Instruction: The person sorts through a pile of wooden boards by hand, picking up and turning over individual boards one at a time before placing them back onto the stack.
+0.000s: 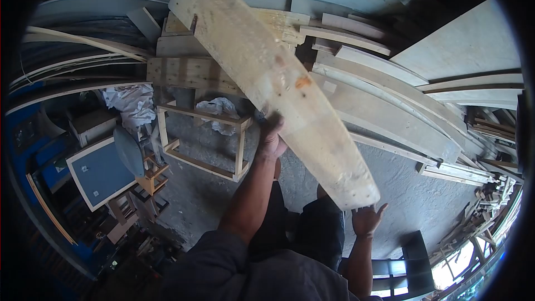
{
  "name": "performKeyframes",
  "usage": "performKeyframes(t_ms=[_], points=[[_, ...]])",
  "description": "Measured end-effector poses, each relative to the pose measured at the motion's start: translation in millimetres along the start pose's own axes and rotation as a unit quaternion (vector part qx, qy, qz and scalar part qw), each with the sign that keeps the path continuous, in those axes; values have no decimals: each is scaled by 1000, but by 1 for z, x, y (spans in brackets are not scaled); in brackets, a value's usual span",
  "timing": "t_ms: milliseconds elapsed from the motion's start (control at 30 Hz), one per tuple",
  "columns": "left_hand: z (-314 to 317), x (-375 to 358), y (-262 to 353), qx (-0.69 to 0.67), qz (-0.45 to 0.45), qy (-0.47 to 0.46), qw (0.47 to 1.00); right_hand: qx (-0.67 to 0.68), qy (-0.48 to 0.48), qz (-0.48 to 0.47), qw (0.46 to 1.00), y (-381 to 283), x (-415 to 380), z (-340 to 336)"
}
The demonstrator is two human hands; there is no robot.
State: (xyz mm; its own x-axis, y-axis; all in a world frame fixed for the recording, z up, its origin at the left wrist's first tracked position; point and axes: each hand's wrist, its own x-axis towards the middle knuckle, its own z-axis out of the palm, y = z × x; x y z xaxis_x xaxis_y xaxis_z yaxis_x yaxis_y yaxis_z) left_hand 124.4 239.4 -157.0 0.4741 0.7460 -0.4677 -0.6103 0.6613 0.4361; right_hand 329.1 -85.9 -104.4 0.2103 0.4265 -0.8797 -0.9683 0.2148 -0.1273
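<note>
A long, pale wooden board (304,108) is raised slantwise in front of me, from upper left to lower right. It has a brown knot, stains and a few small holes near its ends. My left hand (272,140) is closed on the board's left edge near the middle, thumb on the near face and fingers hidden behind. At the lower end, my right hand (366,222) holds the board from below. Its fingertips go out of sight under the edge and its thumb sticks out to the right.
An open wooden frame (203,171) stands on the concrete floor (203,203), left of my legs. Stacked planks (384,97) lie beyond the board. A grey panel with a pale border (100,173) leans at left. Scrap wood (473,212) is piled at right.
</note>
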Motion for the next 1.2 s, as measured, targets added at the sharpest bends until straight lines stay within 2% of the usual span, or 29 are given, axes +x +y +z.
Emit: performKeyframes(t_ms=[33,100,133,233,267,333,500,700,800,900,1200], points=[[-4,2,-2,-1,-1,3,1000,-1,3,2,1000,-4,-1,-2],[-13,9,-5,134,-16,57,989,-76,-30,-24,996,-11,3,-7],[5,8,-3,120,-6,82,989,-76,-30,-25,996,-11,6,-9],[12,7,-14,139,-2,83,987,-293,44,-4,955,-8,17,-21],[11,5,-21,138,-6,86,987,-320,88,-8,943,-9,19,-27],[10,2,-32,200,20,95,975,-307,97,-5,947,-3,19,-20],[8,-2,-44,229,-23,115,966,-238,125,15,963,2,19,-25],[1,6,-53,256,-32,123,958,-241,183,22,953,4,24,-38],[0,10,-52,291,-50,147,944,-253,157,36,954,4,27,-41],[-1,12,-56,290,-32,147,945,-260,205,13,943,5,25,-28],[7,11,-60,261,-57,132,955,-249,215,-9,944,7,20,-33]])
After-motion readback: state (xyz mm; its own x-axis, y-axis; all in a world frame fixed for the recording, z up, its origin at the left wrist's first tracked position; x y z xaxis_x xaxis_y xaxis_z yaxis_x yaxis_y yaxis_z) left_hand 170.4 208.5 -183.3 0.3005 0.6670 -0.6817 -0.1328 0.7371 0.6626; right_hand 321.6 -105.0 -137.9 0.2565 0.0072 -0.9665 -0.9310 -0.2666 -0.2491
